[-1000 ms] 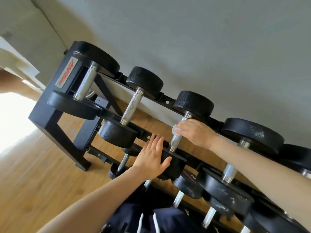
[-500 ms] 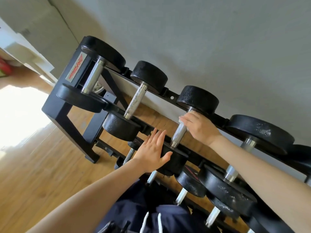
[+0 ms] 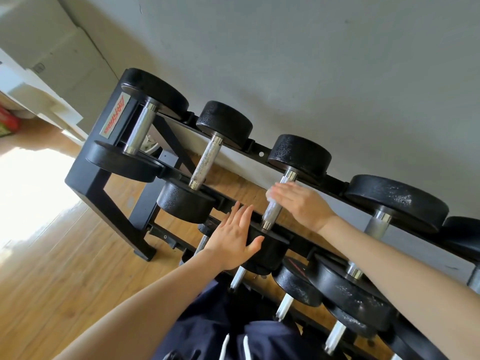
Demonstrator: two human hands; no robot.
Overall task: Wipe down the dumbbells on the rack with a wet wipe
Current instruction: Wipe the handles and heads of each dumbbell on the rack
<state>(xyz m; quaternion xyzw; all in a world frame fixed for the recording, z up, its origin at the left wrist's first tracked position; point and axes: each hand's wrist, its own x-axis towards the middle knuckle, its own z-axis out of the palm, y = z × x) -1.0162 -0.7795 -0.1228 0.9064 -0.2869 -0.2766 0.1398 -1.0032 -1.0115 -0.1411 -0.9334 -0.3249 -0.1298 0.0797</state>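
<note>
A black rack [image 3: 85,178] holds a row of black dumbbells with chrome handles. My right hand [image 3: 301,203] lies across the handle of the third dumbbell [image 3: 272,216] from the left, fingers stretched out and blurred. It presses a small white wet wipe [image 3: 269,196] against the metal; only an edge of the wipe shows at the fingertips. My left hand [image 3: 235,240] rests flat, fingers apart, on the near head [image 3: 272,249] of that same dumbbell and holds nothing.
Larger dumbbells [image 3: 397,201] sit to the right, and smaller ones [image 3: 296,284] fill a lower tier. A grey wall [image 3: 311,61] stands right behind the rack. Wooden floor [image 3: 52,281] spreads to the left. My dark shorts [image 3: 233,333] are below.
My right hand has gone from curled round the upper handle to flatter across it, a little lower down. The left hand stays on the near head. The view has shifted slightly.
</note>
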